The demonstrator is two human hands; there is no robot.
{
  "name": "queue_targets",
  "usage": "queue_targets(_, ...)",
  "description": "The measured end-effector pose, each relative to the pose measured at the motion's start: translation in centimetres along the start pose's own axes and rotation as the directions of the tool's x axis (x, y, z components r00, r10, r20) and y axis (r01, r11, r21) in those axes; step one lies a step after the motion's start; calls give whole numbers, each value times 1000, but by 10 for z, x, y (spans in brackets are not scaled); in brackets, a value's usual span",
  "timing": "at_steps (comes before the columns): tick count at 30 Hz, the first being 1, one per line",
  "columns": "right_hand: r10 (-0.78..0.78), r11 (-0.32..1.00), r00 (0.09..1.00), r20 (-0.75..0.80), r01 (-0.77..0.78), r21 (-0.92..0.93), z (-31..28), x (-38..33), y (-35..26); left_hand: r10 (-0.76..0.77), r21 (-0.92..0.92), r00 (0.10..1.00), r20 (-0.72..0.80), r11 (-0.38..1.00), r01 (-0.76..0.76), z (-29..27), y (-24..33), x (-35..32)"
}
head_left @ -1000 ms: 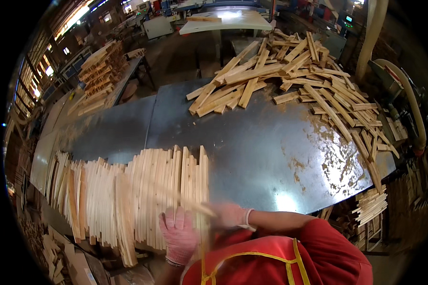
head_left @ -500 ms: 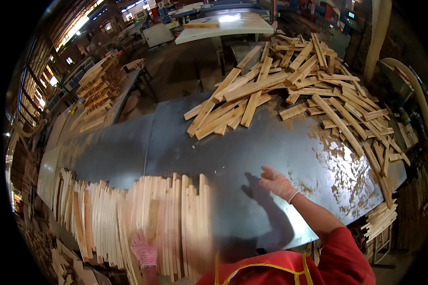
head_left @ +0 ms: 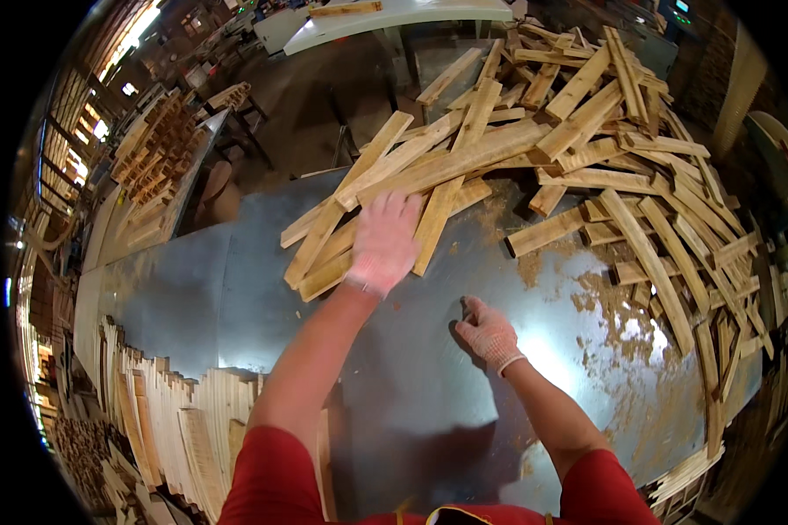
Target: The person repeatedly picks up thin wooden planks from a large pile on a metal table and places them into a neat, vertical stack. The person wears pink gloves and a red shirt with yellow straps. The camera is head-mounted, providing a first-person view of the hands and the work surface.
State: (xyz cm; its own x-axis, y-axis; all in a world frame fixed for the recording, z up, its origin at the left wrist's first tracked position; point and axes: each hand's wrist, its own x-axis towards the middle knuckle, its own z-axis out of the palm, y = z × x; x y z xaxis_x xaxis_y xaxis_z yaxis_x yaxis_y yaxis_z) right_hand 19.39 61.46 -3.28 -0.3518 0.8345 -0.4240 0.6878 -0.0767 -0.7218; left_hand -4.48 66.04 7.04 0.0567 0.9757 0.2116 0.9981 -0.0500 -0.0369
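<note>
My left hand [head_left: 385, 243], in a pale pink work glove, reaches forward to the near left side of a loose pile of wooden strips. Its fingers are stretched over the end of a long wooden strip [head_left: 455, 162]; whether they touch it I cannot tell. Lower and to the right, my right hand [head_left: 488, 336], gloved as well, is above the grey metal tabletop [head_left: 411, 350]. Thumb and forefinger are apart and nothing shows between them; the other fingers are partly hidden.
A row of pale strips [head_left: 210, 411] stands side by side along the near left edge, partly behind my left arm. Sawdust [head_left: 587, 280] is scattered at the right. Further off are stacked wood pieces [head_left: 153, 149] and a white-topped table [head_left: 411, 22].
My left hand has left the row of strips and swung forward and right to the pile. The right hand has shifted slightly lower in view. The view has shifted too.
</note>
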Motion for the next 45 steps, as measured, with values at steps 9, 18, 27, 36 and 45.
queue_targets(9, -58, 998, 990, 130, 61, -17, -8, 16, -2, -179, 190, 935, 307, 974, 123, 48, 6, 139)
queue_targets(18, -11, 658, 998, -56, 49, 751, -26, 89, 2, -645, 205, 762, 53, 754, 624, -34, -214, 24)
queue_targets(27, 112, 282, 989, -91, 56, 958, -13, 164, -62, -492, 263, 693, 527, 870, 417, -36, -128, -36)
queue_targets(36, 58, 688, 982, -181, 92, 720, -104, 45, 4, -392, 172, 609, 689, 906, 388, -58, -35, -139)
queue_targets(45, 55, 744, 907, -418, -316, -589, -244, -86, 107, -88, -115, 616, 782, 953, 282, -65, -7, -192)
